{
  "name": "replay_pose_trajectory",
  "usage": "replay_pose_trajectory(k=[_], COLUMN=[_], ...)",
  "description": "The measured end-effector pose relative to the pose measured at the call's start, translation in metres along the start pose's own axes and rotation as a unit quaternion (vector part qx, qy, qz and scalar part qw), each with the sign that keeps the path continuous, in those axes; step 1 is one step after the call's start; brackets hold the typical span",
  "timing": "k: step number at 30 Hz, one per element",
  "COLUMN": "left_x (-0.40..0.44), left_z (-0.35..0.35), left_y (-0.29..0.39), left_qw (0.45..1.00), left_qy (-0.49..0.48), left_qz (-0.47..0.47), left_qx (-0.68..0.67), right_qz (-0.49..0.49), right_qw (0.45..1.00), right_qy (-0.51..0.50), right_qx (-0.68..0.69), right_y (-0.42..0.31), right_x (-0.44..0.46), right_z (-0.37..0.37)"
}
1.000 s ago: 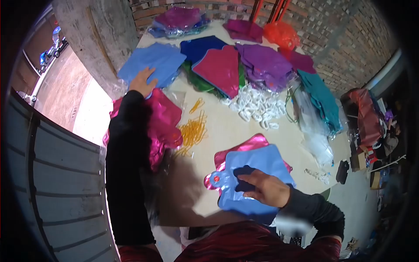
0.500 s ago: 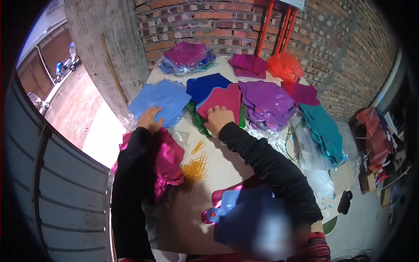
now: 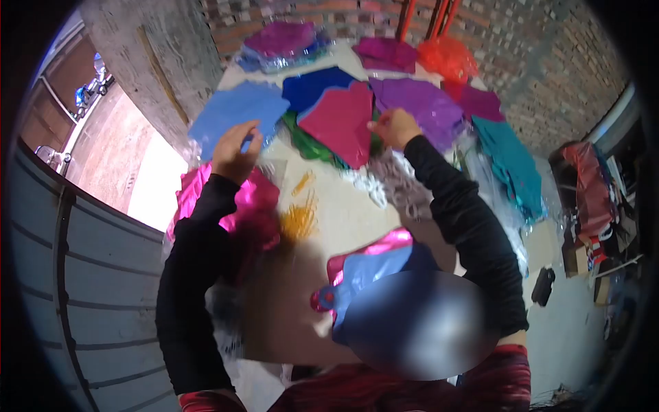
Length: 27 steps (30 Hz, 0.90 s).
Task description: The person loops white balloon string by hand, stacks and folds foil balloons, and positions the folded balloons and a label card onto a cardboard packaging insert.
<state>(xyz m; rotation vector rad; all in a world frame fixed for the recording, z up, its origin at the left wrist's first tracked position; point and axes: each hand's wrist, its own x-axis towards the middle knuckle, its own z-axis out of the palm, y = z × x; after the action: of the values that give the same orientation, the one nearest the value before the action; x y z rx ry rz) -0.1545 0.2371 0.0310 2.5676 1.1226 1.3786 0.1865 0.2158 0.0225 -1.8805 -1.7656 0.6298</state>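
Observation:
My left hand (image 3: 235,152) is over the near edge of a light blue stack of flat sheets (image 3: 237,110), with thumb and fingers apart and nothing seen between them. Beside the right edge of a crimson sheet (image 3: 340,123), my right hand (image 3: 398,129) has its fingers curled together. Blur hides what is in them, if anything. The crimson sheet lies on dark blue sheets (image 3: 319,88) and green ones (image 3: 307,142). A purple stack (image 3: 429,106) lies just behind and right of my right hand. White loops (image 3: 367,187) show below it.
Shiny pink sheets (image 3: 257,196) and yellow clips (image 3: 298,220) lie at the left of the table. Blue and pink pieces (image 3: 371,264) lie near me, partly covered by a blurred round shape (image 3: 419,323). Teal sheets (image 3: 508,161) and a red-orange bag (image 3: 447,60) are at the right.
My right hand has come off the crimson sheet and moved right to its edge. My left hand has lifted slightly from the light blue stack. The view has tilted downward.

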Motion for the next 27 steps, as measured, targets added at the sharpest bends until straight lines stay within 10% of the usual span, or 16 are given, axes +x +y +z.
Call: replay_pose_trajectory(k=[1,4,5,9,19,23,27], left_x=[-0.018,-0.070,-0.092,-0.141,-0.144,-0.097,-0.071], left_z=[0.007,-0.029,-0.024,-0.035,-0.021,-0.031,-0.017], left_y=[0.012,0.103,0.118,0.174,0.194,0.220,0.189], left_qw=[0.995,0.946,0.965,0.939,0.948,0.888,0.929], left_qy=[0.028,-0.239,-0.205,-0.331,-0.305,-0.437,-0.315], left_qz=[0.077,-0.133,-0.037,-0.018,-0.042,-0.099,-0.100], left_qx=[-0.056,-0.173,-0.159,-0.096,-0.085,-0.100,-0.166], right_qz=[-0.035,-0.060,-0.256,-0.366,-0.270,-0.272,-0.276], right_qw=[0.998,0.918,0.911,0.912,0.909,0.922,0.941], right_qy=[-0.040,-0.318,-0.274,-0.115,-0.304,-0.250,-0.171], right_qx=[0.033,0.231,0.170,-0.141,-0.095,-0.114,-0.093], right_y=[-0.007,-0.028,-0.018,-0.029,-0.039,-0.087,-0.100], right_x=[-0.022,-0.102,-0.126,-0.200,-0.223,-0.233,-0.201], right_z=[-0.008,-0.017,0.001,0.025,0.013,-0.016,-0.052])
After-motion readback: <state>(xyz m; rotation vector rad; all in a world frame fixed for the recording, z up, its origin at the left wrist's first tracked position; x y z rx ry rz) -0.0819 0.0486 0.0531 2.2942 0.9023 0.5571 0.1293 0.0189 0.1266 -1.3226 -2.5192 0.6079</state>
